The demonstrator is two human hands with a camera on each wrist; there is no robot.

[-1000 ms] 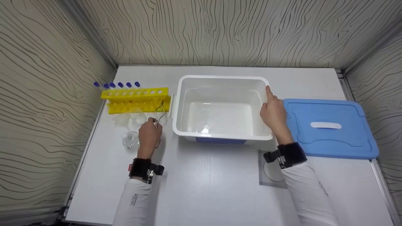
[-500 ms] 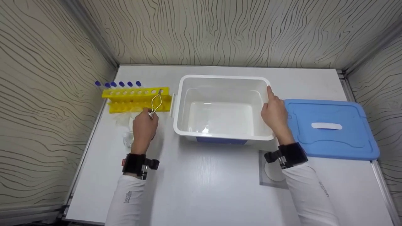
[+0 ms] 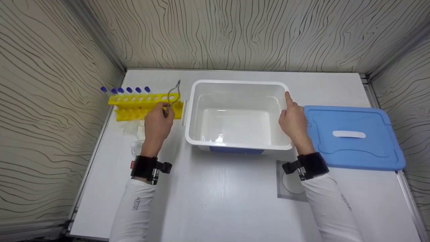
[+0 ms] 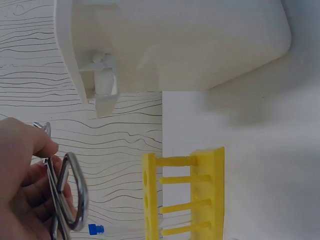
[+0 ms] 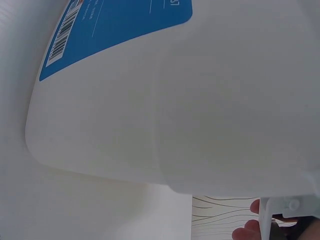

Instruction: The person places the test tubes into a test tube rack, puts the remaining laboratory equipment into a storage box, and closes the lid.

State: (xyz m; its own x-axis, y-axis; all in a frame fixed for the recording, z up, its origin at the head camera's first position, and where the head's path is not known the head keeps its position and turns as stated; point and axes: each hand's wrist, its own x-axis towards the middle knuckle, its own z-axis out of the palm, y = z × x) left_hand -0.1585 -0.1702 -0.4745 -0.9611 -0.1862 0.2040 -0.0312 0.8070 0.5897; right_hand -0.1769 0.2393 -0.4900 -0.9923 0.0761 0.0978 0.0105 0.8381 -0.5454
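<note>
While gripping the wire clamp (image 4: 56, 200) with the left hand (image 3: 158, 124) and the white tub (image 3: 238, 146) with the right hand (image 3: 293, 121), keep the clamp clear of the yellow rack (image 3: 141, 103).

Head view: high, nearside of white tub (image 3: 235, 126), facing forward-down. Wrist views: close, off tub's near corners (left shares yellow rack (image 4: 207, 192) with head).

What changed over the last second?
The left hand carried the metal tongs forward, without letting go; in the head view their tips now show beyond the yellow rack. The right hand stayed on the white tub; tub, rack and blue lid stayed put.
</note>
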